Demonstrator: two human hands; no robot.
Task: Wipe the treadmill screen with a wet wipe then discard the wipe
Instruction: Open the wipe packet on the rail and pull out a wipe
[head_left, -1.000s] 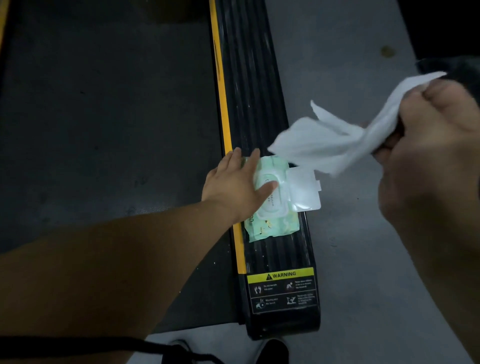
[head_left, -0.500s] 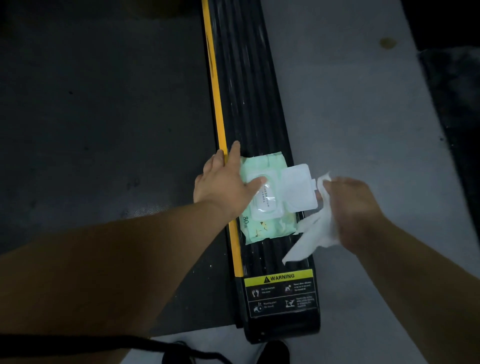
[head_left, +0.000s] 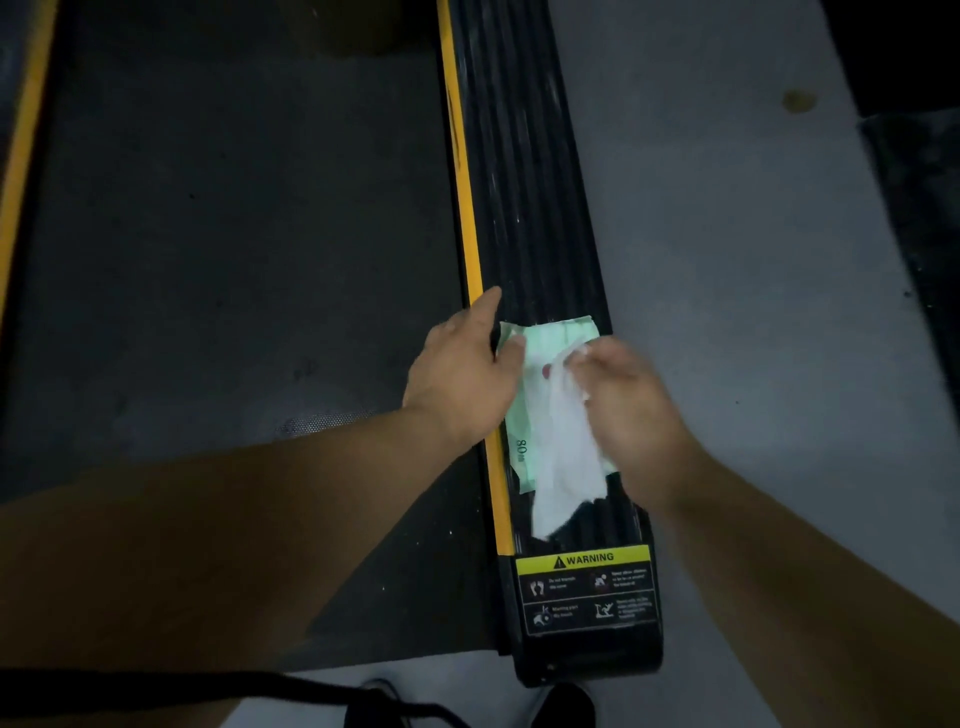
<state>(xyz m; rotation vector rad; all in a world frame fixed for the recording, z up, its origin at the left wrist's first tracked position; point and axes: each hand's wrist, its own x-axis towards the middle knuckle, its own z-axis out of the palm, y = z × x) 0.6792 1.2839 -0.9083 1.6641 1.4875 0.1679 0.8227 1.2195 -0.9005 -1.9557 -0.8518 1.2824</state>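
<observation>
- The wipe (head_left: 563, 457) hung white from the right hand (head_left: 631, 410), pinched in its curled fingers, draping over the green pack (head_left: 540, 343).
- The left hand (head_left: 462, 384) lay flat, fingers spread, pressing the pack's left edge.
- The pack read "80"; it sat on the black side rail (head_left: 524, 208).
- Nearer, a yellow label (head_left: 584, 559) read "WARNING".

The wipe pack (head_left: 524, 410) lay on the treadmill's side rail (head_left: 524, 208), just beyond the warning label (head_left: 587, 587). My left hand (head_left: 462, 379) rested on the pack's left edge, toward the belt (head_left: 234, 260). My right hand (head_left: 623, 405) sat over the pack's right side, its wet wipe (head_left: 566, 457) draped across the pack toward the label. The floor (head_left: 727, 312) lay right of the rail.
</observation>
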